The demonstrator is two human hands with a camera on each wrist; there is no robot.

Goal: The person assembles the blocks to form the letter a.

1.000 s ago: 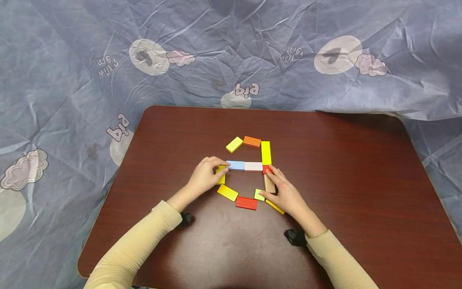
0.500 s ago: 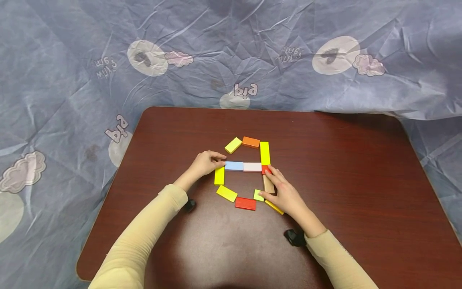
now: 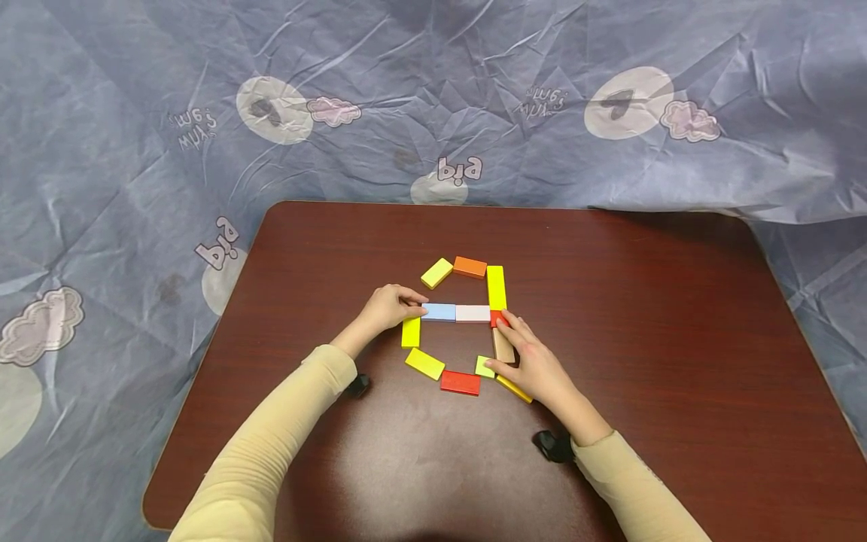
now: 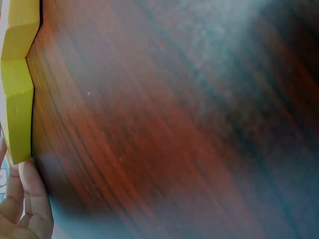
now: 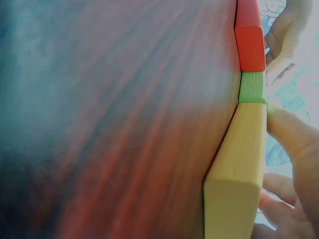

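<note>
Coloured wooden blocks lie flat in a loop with a bar across it. In the head view my left hand (image 3: pixel 386 307) is at the left end of the light blue block (image 3: pixel 439 312), thumb and index finger extended at its corner. Just below is a yellow block (image 3: pixel 411 333), whose end meets a fingertip in the left wrist view. My right hand (image 3: pixel 536 367) is spread over the right side, fingertips on the small red block (image 3: pixel 497 318) and beside the tan block (image 3: pixel 503 345). Its thumb touches the small light green block (image 3: pixel 484 366).
A pale pink block (image 3: pixel 473 314) continues the bar. Beyond it lie a yellow block (image 3: pixel 436 273), an orange block (image 3: pixel 470 267) and a long yellow block (image 3: pixel 497 287). Nearer are a yellow block (image 3: pixel 425 363), a red block (image 3: pixel 460 382) and a deep yellow block (image 3: pixel 514 389).
My left hand has shifted slightly away from me, uncovering the yellow block beneath it; its thumb moved from that block to the blue block's end. The right hand stays put.
</note>
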